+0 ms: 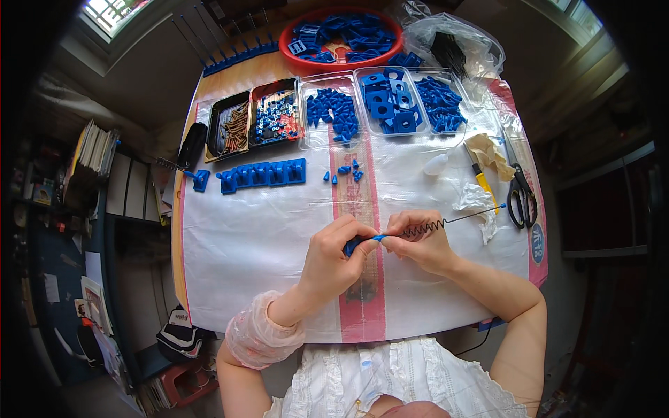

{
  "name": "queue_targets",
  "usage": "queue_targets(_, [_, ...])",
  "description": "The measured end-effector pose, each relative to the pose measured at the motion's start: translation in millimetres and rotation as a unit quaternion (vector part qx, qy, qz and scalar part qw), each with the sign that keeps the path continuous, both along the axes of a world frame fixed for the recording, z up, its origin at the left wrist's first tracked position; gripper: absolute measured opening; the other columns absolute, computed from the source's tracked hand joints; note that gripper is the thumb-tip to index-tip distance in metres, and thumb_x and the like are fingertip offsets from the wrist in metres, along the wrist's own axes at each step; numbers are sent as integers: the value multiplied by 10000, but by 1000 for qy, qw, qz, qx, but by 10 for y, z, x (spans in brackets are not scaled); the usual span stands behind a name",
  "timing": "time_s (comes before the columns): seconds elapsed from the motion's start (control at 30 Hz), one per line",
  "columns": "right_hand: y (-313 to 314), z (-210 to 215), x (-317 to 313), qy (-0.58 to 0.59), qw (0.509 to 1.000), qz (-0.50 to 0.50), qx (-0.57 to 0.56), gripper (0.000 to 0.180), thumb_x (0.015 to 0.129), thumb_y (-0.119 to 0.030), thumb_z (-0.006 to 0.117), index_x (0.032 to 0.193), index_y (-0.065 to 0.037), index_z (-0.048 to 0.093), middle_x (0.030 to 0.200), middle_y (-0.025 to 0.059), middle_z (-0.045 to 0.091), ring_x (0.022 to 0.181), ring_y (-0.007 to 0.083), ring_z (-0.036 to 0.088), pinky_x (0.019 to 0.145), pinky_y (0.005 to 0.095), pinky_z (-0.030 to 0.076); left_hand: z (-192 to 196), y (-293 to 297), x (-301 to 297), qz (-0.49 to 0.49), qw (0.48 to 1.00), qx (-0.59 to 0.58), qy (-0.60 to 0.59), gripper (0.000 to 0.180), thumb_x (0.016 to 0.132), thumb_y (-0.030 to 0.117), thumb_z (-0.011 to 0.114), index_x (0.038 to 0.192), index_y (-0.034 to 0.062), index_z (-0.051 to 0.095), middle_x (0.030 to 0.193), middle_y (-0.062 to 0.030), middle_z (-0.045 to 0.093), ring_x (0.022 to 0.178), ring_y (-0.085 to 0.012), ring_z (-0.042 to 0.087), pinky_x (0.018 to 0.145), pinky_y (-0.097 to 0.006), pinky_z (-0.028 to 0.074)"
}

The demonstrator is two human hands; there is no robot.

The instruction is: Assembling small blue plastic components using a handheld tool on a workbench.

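Over the middle of the table, my left hand (333,252) pinches a blue plastic piece (352,244), partly hidden by the fingers. Just beside it, my right hand (423,245) grips a black coiled wire spring (425,228). The spring's straight end runs out to the right and carries a small blue tip (502,205). My fingertips meet where the spring's other end and the blue piece come together; the joint itself is mostly covered. Beyond my hands lie several loose blue cones (344,170). A row of blue square-based pieces (262,175) stands to their left.
Along the back stand a black tray of screws (235,127), a black tray of small nuts (277,115), and clear trays of blue cones (330,111), plates (391,101) and small parts (442,104). Behind is a red basin (286,54). Scissors (520,200) and a yellow-handled tool (481,181) lie right.
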State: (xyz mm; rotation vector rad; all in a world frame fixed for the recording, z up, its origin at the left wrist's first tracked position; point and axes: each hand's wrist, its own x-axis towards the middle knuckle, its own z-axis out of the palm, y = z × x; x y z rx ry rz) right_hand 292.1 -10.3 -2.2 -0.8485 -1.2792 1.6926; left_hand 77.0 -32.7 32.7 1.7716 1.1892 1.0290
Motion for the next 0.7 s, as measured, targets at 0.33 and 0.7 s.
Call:
queue_targets(0.33, [-15, -13, -11, -16, 1000, -14, 2, 87, 907, 17, 811, 879, 30, 730, 835, 37, 706, 650, 52, 634, 525, 204, 461, -33, 10, -13, -8, 1000, 5, -1, 71, 878, -1, 748, 947, -9, 733, 846, -104, 650, 718, -219, 613, 644, -328, 454])
queue_targets(0.7, [-19, 11, -20, -25, 1000, -18, 1, 89, 914, 10, 807, 864, 22, 735, 795, 30, 700, 631, 47, 625, 512, 202, 447, -44, -9, 11, 9, 999, 29, -15, 68, 909, 13, 742, 973, -6, 732, 888, -120, 627, 721, -278, 625, 644, -369, 479])
